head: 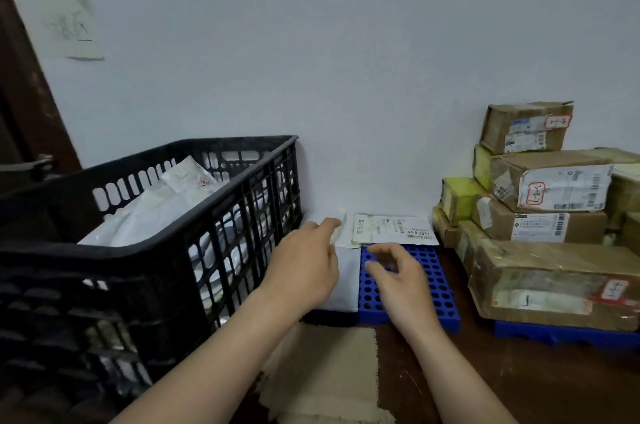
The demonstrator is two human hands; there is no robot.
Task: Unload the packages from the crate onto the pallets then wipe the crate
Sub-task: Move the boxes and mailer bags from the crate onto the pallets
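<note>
Crate (207,215): black, lattice of open slots. Packages (156,212) inside: white. Pallet (433,278): blue, rows of round holes. Flat package (394,229): white, black-printed label. Boxes (540,226): brown, white barcode labels, red-outlined tags. Cloth (329,364): beige. Surface (519,371): dark brown.

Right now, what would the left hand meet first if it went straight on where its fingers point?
The left hand would first meet the white labelled package; its fingertips look nearly at its edge, though depth is unclear.
</note>
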